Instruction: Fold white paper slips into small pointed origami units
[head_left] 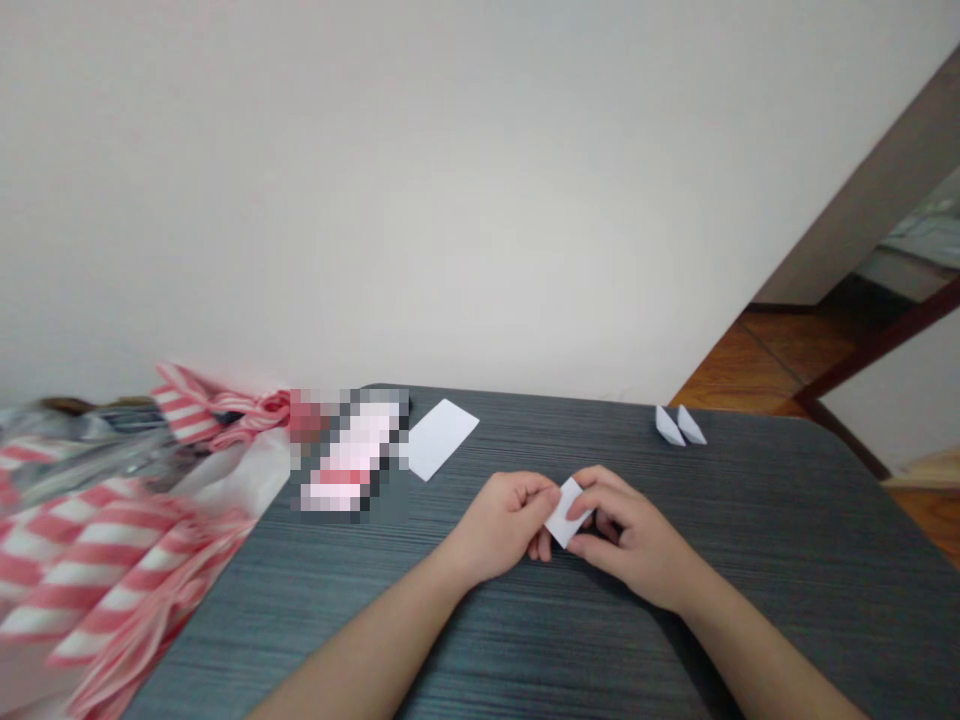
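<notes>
A small folded white paper (564, 516) is held between my two hands, just above the dark table. My left hand (504, 522) pinches its left edge between thumb and fingers. On the other side, my right hand (626, 530) grips the right part, with the thumb below and fingers above. The fingers cover some of the paper, so its full shape is hidden. Two folded white paper pieces (670, 427) with pointed ends stand side by side near the far right table edge. A flat white sheet of paper (441, 438) lies at the far left.
The dark wood-grain table (525, 650) meets a pale wall (480, 200) at the back. A pixelated, phone-like object (352, 450) lies beside the sheet. Red-and-white striped cloth (105, 560) and clear plastic crowd the left side. Wooden floor (739, 365) shows at right.
</notes>
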